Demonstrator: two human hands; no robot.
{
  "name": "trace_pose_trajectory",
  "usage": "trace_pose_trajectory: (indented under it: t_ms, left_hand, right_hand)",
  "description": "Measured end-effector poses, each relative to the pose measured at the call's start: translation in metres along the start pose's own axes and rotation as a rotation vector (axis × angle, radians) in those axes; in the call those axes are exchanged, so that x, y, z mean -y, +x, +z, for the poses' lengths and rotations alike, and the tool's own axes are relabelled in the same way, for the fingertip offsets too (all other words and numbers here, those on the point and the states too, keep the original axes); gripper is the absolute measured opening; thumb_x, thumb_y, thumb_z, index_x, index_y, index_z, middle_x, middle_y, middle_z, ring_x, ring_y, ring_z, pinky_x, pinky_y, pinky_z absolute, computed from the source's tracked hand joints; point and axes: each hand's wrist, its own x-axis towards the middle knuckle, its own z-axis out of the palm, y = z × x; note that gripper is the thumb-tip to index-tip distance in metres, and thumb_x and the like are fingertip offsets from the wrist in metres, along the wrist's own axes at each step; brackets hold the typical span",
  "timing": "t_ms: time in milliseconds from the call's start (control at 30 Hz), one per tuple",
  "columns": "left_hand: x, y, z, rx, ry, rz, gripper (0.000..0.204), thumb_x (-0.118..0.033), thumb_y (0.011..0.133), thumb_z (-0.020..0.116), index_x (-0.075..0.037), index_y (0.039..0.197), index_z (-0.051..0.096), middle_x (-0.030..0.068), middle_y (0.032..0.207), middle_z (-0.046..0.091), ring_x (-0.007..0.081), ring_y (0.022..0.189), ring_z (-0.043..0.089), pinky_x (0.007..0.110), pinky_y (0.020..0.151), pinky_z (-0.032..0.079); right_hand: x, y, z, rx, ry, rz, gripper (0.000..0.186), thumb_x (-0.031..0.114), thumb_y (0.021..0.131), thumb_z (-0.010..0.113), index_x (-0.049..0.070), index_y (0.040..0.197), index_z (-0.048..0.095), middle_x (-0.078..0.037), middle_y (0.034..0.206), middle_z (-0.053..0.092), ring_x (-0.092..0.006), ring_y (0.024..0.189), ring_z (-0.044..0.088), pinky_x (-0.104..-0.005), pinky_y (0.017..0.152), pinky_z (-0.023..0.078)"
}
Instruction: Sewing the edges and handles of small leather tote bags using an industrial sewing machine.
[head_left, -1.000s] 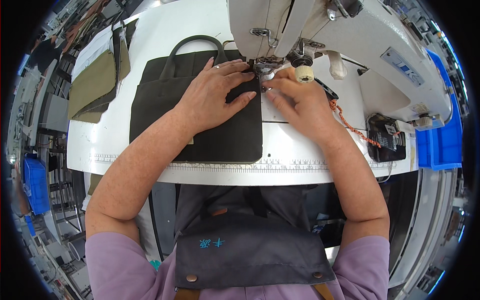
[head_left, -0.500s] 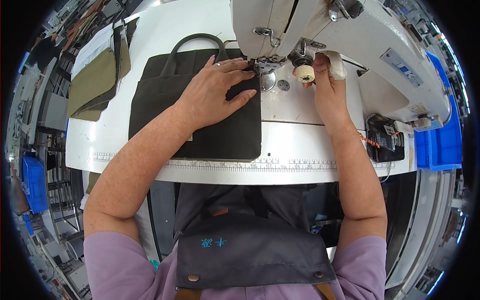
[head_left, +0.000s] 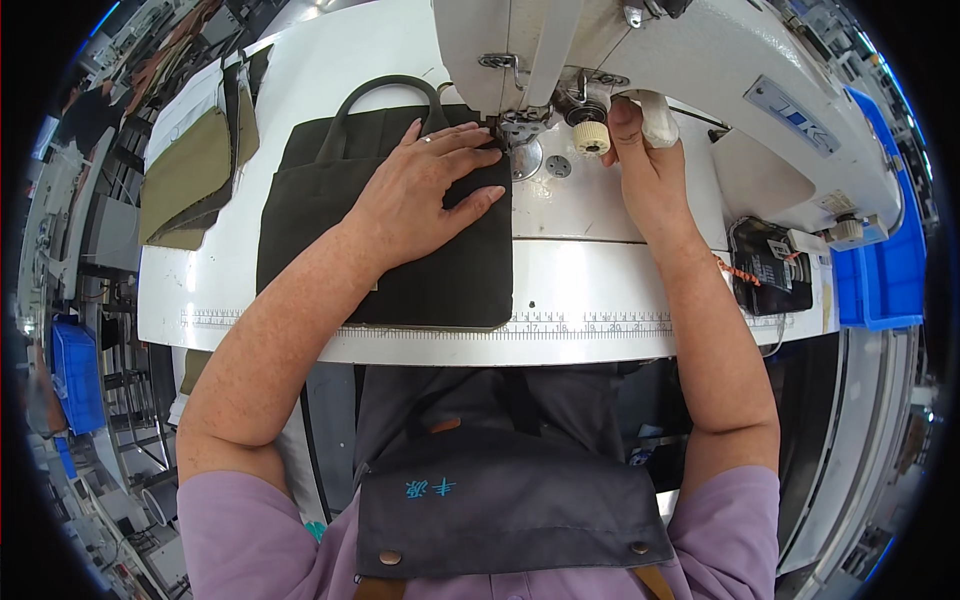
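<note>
My left hand (head_left: 420, 190) lies flat with fingers apart on a dark olive bag piece (head_left: 440, 275). A looped handle (head_left: 385, 85) rises from the piece's far edge. My fingertips rest close to the presser foot (head_left: 520, 125) of the white sewing machine (head_left: 690, 60), at the bag piece's right edge. Under the machine arm my right hand (head_left: 652, 185) is raised with its fingers curled, beside a cream knob (head_left: 590, 138) and a white rounded part (head_left: 658, 120). Some of those fingers are hidden, and I cannot make out what they hold.
Olive and dark fabric pieces (head_left: 185, 190) lie at the table's far left. A printed ruler strip (head_left: 600, 325) runs along the front edge. At right are a black box-like object (head_left: 770, 265) with an orange cord and a blue bin (head_left: 880, 270).
The whole view has shifted slightly. My right thumb has come up beside the white rounded part, and the hand shows more open to view. My left hand stays on the bag piece.
</note>
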Motion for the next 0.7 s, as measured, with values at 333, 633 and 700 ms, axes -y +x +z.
trace_pose_trajectory:
  t_ms: [333, 633, 700]
  left_hand:
    - [0.007, 0.009, 0.001, -0.016, 0.016, -0.022, 0.04, -0.037, 0.098, 0.068, -0.007, 0.124, 0.072, 0.012, 0.143, 0.062, 0.0276, 0.14, 0.052, 0.059, 0.121, 0.033]
    - [0.011, 0.011, 0.003, -0.022, -0.016, -0.027, 0.037, -0.034, 0.098, 0.069, -0.007, 0.121, 0.074, 0.0132, 0.141, 0.063, 0.0288, 0.136, 0.055, 0.06, 0.12, 0.033]
    - [0.011, 0.013, 0.005, -0.078, -0.041, -0.008, 0.032, -0.025, 0.097, 0.068, -0.005, 0.121, 0.072, 0.0161, 0.127, 0.069, 0.0349, 0.121, 0.064, 0.059, 0.121, 0.033]
  right_hand:
    - [-0.014, -0.008, 0.004, 0.125, -0.23, -0.007, 0.03, 0.029, 0.104, 0.065, 0.001, 0.111, 0.073, -0.007, 0.081, 0.074, -0.009, 0.067, 0.061, -0.0281, 0.062, 0.048]
    - [-0.003, -0.012, 0.014, 0.326, -0.685, -0.413, 0.024, 0.027, 0.094, 0.073, 0.012, 0.112, 0.076, -0.011, 0.091, 0.065, -0.0311, 0.081, 0.067, -0.0425, 0.073, 0.054]
    - [0.0, -0.012, 0.016, 0.339, -0.713, -0.413, 0.024, 0.027, 0.092, 0.074, 0.013, 0.112, 0.076, -0.011, 0.096, 0.065, -0.0319, 0.086, 0.067, -0.0444, 0.075, 0.054]
